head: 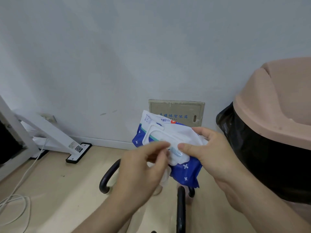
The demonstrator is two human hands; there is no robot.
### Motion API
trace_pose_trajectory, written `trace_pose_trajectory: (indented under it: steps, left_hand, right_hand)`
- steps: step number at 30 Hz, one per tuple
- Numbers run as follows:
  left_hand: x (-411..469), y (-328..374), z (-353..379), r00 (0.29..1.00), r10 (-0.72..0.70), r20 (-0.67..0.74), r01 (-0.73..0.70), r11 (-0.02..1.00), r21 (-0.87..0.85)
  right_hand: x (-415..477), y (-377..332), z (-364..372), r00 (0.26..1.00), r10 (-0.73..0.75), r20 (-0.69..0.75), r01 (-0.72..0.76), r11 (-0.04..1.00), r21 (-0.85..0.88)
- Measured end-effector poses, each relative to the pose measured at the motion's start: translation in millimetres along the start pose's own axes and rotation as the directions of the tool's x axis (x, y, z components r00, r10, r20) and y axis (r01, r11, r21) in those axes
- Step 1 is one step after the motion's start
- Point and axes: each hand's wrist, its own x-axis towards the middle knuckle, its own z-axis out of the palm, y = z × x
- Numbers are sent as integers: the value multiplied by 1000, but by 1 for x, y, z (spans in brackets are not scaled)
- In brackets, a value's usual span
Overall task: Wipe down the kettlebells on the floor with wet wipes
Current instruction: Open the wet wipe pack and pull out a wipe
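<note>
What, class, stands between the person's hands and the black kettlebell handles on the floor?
The blue and white wet wipe pack, held up by both the left hand and right hand, hangs above the black kettlebell handles. Otherwise nothing visible blocks them.

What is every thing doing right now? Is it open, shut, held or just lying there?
wet wipe pack: held up in the air, lid flap open
left hand: fingers pinched at the pack's opening, a wipe tucked under the palm
right hand: gripping the pack
kettlebell handles: on the floor, untouched
trash bin: lid on, black bag inside
wall panel: shut
white cable: loose on the floor
</note>
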Motion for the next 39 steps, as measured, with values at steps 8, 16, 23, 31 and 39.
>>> trace_pose_trajectory:
  steps: [8, 16, 23, 31, 39]
  left_hand:
    - [20, -17, -12, 995, 9, -95, 27, 928, 371]
    - [20, -16, -9, 997, 72, -20, -47, 811, 583]
    - [22, -21, -10, 998, 22, 67, -55, 835, 547]
    - [28, -21, -23, 930, -337, 151, 366, 890, -272]
    - [36, -15, -27, 893, -451, 11, 351, 680, -644]
  right_hand:
    - [-12, -2, 9, 997, -73, 40, 75, 997, -36]
    - [-20, 0, 23, 983, -183, -7, 178, 966, -188]
    - [-17, 5, 23, 985, -170, -24, 159, 958, -239]
    - [-9, 7, 17, 998, -57, -27, 53, 991, -125]
    - [-7, 4, 17, 999, -28, -27, 28, 999, -33]
